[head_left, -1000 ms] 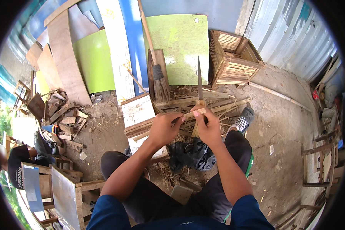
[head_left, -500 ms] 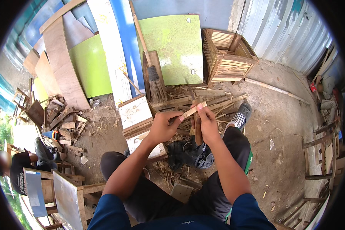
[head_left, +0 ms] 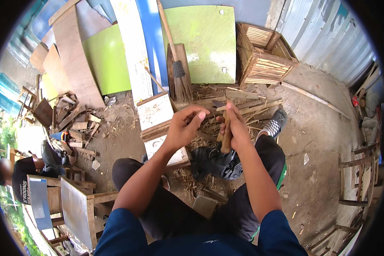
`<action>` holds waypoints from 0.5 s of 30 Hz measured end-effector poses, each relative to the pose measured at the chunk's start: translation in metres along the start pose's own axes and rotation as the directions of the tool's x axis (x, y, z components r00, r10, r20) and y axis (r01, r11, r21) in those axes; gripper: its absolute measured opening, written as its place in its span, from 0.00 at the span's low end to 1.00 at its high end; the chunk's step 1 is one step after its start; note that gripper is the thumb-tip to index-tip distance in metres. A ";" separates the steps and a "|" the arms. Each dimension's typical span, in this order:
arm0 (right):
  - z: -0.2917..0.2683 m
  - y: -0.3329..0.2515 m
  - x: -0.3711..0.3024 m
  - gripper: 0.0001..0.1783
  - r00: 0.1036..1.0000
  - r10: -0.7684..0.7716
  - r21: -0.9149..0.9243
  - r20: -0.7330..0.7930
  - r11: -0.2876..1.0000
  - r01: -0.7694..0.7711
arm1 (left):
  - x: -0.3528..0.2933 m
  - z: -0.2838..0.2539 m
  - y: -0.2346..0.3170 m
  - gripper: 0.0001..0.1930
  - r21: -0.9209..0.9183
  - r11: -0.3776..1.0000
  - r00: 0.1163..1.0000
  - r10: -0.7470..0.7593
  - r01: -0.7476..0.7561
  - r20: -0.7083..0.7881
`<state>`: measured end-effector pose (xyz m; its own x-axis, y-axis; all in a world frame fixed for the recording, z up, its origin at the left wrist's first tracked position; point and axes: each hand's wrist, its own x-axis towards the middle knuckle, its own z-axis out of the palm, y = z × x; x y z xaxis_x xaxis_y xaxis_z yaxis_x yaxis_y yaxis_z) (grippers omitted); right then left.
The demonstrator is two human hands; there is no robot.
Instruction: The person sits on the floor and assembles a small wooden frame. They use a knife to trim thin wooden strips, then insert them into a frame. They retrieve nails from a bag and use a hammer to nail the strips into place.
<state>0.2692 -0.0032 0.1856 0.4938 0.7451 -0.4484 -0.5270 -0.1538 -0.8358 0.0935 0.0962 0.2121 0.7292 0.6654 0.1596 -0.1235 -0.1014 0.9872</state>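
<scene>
My right hand point(head_left: 235, 126) is closed around a wooden-handled tool point(head_left: 226, 143). The handle hangs below the fist, and a dark pointed blade seems to stick out leftward by the thumb. Beside that thumb a short pale piece of wood point(head_left: 220, 109) shows, mostly hidden. To the left, my left hand point(head_left: 185, 123) is raised with fingers curled and thumb against the index finger; what it pinches, if anything, is hidden. A gap separates the two hands. Below them, between my legs, lies a crumpled black plastic bag point(head_left: 215, 164).
Wood strips and shavings point(head_left: 256, 111) litter the ground ahead. A white board stack point(head_left: 155, 113) stands left of my hands, near a broom point(head_left: 181, 81). A slatted crate point(head_left: 268, 59) is at the back right. Scrap wood point(head_left: 74, 121) and a seated person point(head_left: 23, 175) are leftward.
The pale wood strip that both hands held is now mostly out of sight, and my left hand has come away from it. The tool's dark blade now shows. The view has shifted slightly.
</scene>
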 end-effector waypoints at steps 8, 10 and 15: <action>0.024 0.028 -0.018 0.17 0.821 -0.239 -0.338 0.519 0.825 0.454 | 0.011 -0.010 -0.001 0.14 -0.503 0.861 0.965 -0.066 -0.073 -0.253; 0.025 0.034 -0.022 0.17 0.832 -0.209 -0.502 0.514 0.714 0.489 | 0.009 -0.009 0.000 0.15 -0.631 0.756 0.951 -0.038 -0.174 -0.308; 0.021 0.034 -0.030 0.14 0.773 -0.219 -0.470 0.596 0.685 0.556 | 0.000 -0.005 0.017 0.19 -0.445 0.871 0.932 0.040 -0.210 -0.361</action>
<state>0.2227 -0.0171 0.1773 0.0845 0.9961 0.0249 0.2390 0.0040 -0.9710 0.0879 0.0982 0.2292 0.4319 0.8827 0.1855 -0.5598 0.1011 0.8225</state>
